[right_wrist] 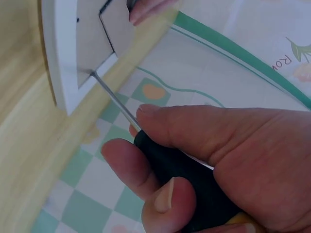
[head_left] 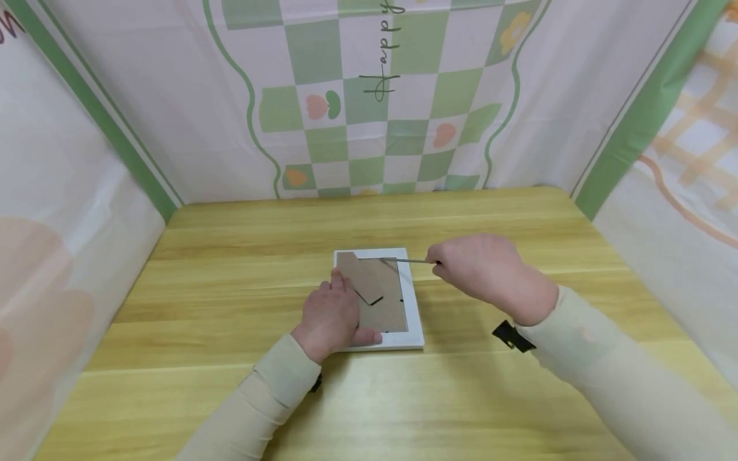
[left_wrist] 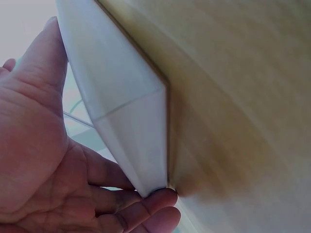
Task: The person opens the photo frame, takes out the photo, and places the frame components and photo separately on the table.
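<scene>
White photo frame (head_left: 414, 320), back up, sits ctr of head view; L hand (head_left: 333, 314) grips its left side, thumb on lower border, prob. to steady it. R hand (head_left: 487, 272) curls fingers round screwdriver (head_left: 412, 260), tip at backing board (head_left: 383, 282) top edge, shaft low, prob. for leverage.

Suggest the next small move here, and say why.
Perhaps tilt the thin metal tool with a dark handle slightly to pry up the flat brown board: the tool's tip sits where the board meets the rectangular white frame. The right grip holds the tool, and the left grip holds the frame, likely steadying it.
</scene>
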A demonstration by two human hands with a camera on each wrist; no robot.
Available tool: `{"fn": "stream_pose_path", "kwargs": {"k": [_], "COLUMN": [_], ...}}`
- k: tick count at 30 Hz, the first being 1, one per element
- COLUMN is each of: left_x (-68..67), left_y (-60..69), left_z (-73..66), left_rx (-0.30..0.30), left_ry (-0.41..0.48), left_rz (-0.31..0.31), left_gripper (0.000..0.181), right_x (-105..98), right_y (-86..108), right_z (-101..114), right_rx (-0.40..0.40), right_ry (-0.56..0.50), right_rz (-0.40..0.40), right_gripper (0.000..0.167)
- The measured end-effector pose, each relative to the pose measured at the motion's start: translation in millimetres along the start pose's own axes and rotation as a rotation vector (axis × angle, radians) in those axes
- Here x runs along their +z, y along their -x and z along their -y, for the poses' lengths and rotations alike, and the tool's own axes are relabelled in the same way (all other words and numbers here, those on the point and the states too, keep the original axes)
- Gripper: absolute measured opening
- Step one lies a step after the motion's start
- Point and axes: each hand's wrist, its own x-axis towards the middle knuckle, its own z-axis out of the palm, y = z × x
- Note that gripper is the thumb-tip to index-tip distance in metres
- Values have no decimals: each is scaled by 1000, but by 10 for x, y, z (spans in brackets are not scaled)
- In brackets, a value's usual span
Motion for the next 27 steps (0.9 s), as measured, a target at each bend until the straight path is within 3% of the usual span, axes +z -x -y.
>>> {"fn": "stream_pose_path", "kwargs": {"k": [8, 27], "left_x": [-2, 7], "left_y": [-1, -17], "left_z": [0, 5], "left_rx": [0, -6], "left_ry": [3, -5], "left_rz": [2, 17], "left_gripper": [128, 130], "right_x": [-103, -294], "right_y": [-86, -299], "right_z": [-74, -215], "right_rx": [-13, -41], "right_ry": [-24, -44], "right_rz": [65, 210], "right_gripper": [21, 19]}}
